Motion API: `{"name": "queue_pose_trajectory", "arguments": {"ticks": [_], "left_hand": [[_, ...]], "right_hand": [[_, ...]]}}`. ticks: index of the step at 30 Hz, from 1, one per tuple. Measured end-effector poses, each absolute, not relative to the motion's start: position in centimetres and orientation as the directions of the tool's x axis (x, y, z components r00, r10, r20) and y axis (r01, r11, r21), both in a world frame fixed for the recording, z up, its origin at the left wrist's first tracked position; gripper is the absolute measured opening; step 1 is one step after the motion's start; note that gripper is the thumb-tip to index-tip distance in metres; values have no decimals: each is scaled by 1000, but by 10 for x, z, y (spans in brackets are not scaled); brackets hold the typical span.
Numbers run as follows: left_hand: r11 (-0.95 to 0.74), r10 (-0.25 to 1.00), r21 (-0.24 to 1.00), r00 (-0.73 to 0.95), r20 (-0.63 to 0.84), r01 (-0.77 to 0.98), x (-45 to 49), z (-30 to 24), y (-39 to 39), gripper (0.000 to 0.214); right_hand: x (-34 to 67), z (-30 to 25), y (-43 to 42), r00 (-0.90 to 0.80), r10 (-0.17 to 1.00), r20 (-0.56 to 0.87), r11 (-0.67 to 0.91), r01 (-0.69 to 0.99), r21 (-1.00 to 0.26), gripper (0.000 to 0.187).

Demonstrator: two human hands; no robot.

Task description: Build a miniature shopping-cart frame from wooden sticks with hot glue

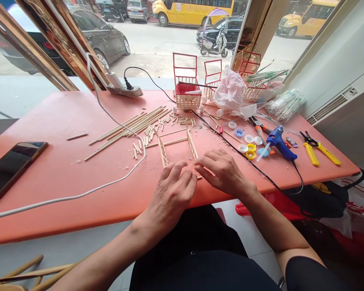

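Observation:
Both my hands rest on the near edge of the orange table (63,178). My left hand (173,190) and my right hand (221,171) have their fingers pinched together around a short wooden stick (198,177) at the near end of a small frame of glued sticks (177,146). The frame lies flat just beyond my fingertips. What exactly each fingertip grips is mostly hidden.
Loose bamboo sticks (130,127) and cut bits lie left of the frame. A blue glue gun (279,142), yellow pliers (320,150), bottle caps (248,145), a phone (10,167), a white cable (109,182) and stick baskets (186,91) also sit on the table.

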State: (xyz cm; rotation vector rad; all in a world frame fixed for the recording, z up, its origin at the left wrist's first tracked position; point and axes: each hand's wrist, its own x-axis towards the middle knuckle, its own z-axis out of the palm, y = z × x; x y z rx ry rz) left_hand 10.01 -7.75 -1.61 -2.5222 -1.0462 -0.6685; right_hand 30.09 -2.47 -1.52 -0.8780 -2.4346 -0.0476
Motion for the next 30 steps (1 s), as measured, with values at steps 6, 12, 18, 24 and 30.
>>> {"name": "queue_pose_trajectory", "arguments": {"ticks": [6,12,18,24,30], "left_hand": [[-667,581,-113,609,540,737,99,-20,-74,17],[-694,579,-80,620,530,716,100,-25,-74,20],[-684,600,-77,619,507,725,101,-25,-72,20],[-677,609,-90,625,489,730,102,-25,-70,16],[-670,619,-104,631,468,735,102,-26,-68,21]], "right_hand": [[305,-13,-27,-623,582,522,784,600,-158,23],[333,2,-42,-434,687,583,661,707,-252,18],[428,13,-33,21,801,599,103,980,-172,22],[483,-3,-13,207,904,375,-210,977,-32,40],[491,-7,-5,232,915,330,-237,971,-25,39]]}}
